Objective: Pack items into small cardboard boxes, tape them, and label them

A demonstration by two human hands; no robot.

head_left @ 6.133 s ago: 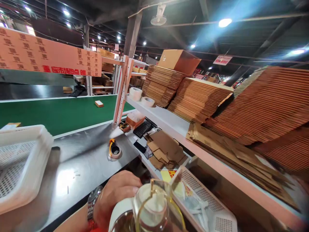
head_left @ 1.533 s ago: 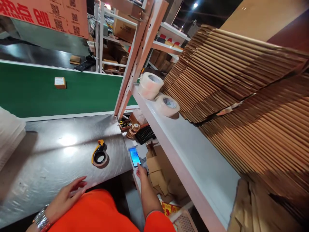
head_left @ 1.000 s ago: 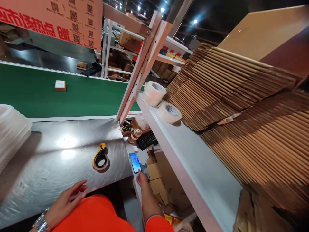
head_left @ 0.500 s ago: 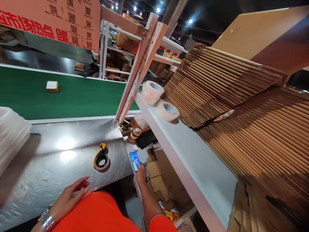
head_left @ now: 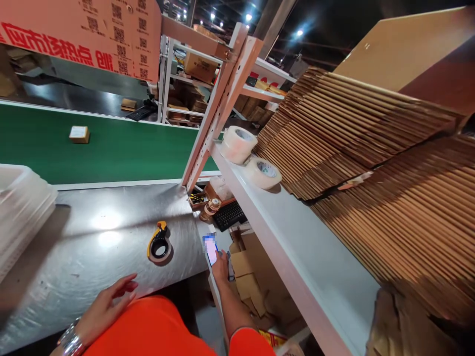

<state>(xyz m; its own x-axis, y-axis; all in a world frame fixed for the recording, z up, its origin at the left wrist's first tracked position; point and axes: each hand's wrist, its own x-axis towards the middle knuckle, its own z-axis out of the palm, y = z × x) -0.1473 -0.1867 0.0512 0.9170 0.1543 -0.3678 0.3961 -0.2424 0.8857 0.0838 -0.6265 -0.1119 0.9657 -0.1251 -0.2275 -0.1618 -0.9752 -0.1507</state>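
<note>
A smartphone [head_left: 211, 250] with a lit, pale screen lies on the narrow ledge at the metal table's right end; part of it is blurred out. My right hand [head_left: 221, 267] is at the phone's lower end, a fingertip on or just over the screen, the other fingers loosely bent and partly hidden. Near the table's front edge my left hand [head_left: 113, 301] holds nothing, its fingers apart and relaxed, close to my orange shirt. A tape dispenser [head_left: 159, 244] with a yellow handle rests on the metal table [head_left: 111, 262] between the hands.
A white shelf [head_left: 282, 232] above my right arm carries tape rolls [head_left: 240, 143] and stacked flat cartons [head_left: 345, 133]. Behind the table, a green conveyor [head_left: 141, 153] bears a small box [head_left: 79, 134]. White bins [head_left: 22, 212] stand left. A keyboard [head_left: 230, 215] and jar [head_left: 210, 209] sit under the shelf.
The phone's screen has turned from blue with icons to mostly pale. My right hand has shifted slightly on the phone; the left hand stays put. The view has moved a little left.
</note>
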